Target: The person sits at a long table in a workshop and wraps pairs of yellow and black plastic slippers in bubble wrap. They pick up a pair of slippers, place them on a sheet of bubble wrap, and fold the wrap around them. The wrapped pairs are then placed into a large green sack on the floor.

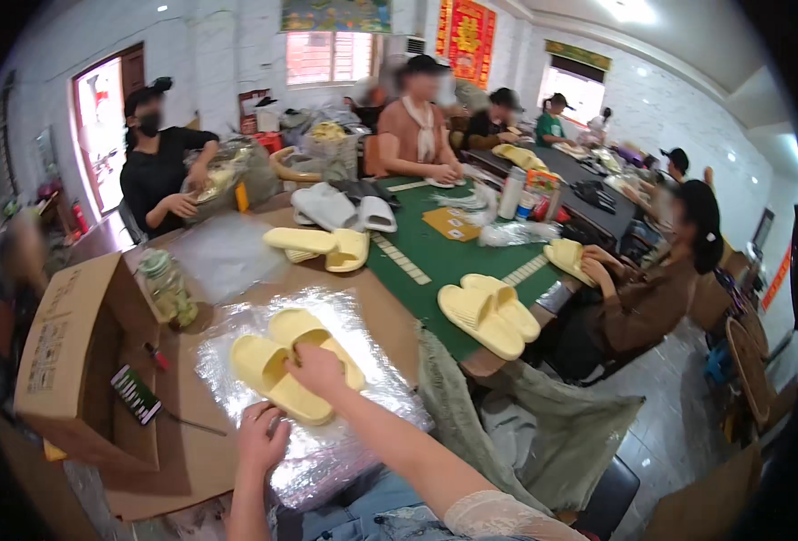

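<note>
A pair of pale yellow slippers (259, 361) lies side by side on a stack of shiny clear plastic bags (228, 316) right in front of me. My right hand (316, 370) reaches across from the lower right and is closed at the inner edges of the pair, its fingertips partly hidden in the foot openings. Just below the left slipper, my left hand (262, 437) rests on the bags with its fingers loosely bent and slightly apart, holding nothing that I can see.
An open cardboard box (74, 334) with a phone (136, 394) beside it stands at left, near a glass jar (166, 288). More yellow slippers (489, 316) lie on the green mat (399, 288). A woven sack (525, 451) hangs at right. Several people sit around the tables.
</note>
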### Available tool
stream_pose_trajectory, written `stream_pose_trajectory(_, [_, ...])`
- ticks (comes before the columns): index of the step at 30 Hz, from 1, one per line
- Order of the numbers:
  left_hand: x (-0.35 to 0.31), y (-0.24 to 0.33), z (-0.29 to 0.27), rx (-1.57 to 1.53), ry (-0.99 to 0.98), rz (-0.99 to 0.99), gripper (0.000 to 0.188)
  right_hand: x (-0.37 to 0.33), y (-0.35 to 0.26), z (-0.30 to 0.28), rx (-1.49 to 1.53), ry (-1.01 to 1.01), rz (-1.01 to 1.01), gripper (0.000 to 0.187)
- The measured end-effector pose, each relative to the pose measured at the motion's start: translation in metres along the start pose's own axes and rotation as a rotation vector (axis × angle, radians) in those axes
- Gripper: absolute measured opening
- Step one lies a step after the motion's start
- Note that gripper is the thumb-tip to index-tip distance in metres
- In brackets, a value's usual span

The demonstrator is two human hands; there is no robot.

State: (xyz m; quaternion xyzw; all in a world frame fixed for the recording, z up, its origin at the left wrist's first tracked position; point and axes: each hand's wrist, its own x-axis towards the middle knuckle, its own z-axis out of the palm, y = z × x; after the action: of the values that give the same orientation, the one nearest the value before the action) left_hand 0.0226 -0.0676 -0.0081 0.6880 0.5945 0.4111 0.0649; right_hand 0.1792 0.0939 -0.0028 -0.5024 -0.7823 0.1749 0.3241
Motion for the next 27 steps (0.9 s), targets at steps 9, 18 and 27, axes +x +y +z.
stream_pose_trajectory(9, [0.001, 0.001, -0.004, -0.005, 0.103, 0.106, 0.022, 0.001, -0.004, -0.006, -0.018, -0.020, 0.000, 0.038])
stream_pose_trajectory(18, [-0.025, 0.128, -0.058, -1.463, -0.194, -0.574, 0.042, 0.003, -0.012, -0.007, -0.049, -0.061, 0.110, 0.038])
stream_pose_trajectory(27, [-0.043, 0.232, -0.117, -2.122, -1.091, -0.980, 0.062, 0.005, -0.005, -0.004, -0.074, -0.001, 0.014, 0.036])
